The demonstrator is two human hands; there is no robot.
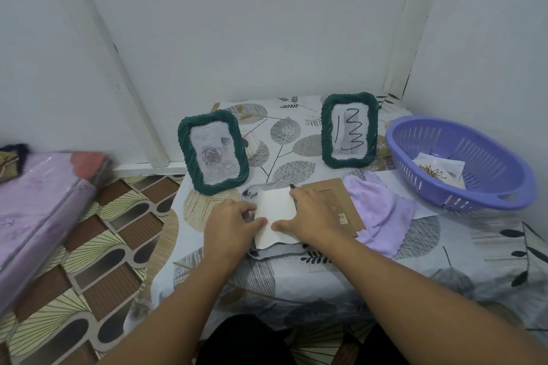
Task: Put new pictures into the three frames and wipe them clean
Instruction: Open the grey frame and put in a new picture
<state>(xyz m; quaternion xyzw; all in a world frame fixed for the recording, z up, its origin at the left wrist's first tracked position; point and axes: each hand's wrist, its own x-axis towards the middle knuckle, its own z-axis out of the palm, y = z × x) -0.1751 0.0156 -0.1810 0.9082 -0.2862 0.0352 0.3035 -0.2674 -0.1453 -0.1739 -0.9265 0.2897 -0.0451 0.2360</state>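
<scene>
A: Both hands are down on the white picture sheet (277, 216), which lies over the third frame (275, 247) flat on the table. How should this go in?

B: My read is that the sheet is being seated in the frame's back. Square it to the opening first, then smooth outward from the middle so it doesn't buckle; its near edge already curls a little.

A: And the grip?

B: The left hand (229, 222) has its thumb and fingers curled onto the sheet's left edge, pinching it. The right hand (311, 213) lies flatter, thumb on the near part and fingers reaching to the far corner, pressing more than grasping. Both forearms come in low, wrists close to the cloth-covered table (296, 275).

A: What sits beyond the grip?

B: Touching the right hand's outer side is the brown backing board (341, 201), lying partly on the lilac cloth (382, 210) for the wiping. Farther right, the purple basket (504, 186) holds more pictures. Well beyond the fingertips stand two green frames: the rose frame (213, 152) to the left, and to the right the scribble frame (350, 130)
</scene>
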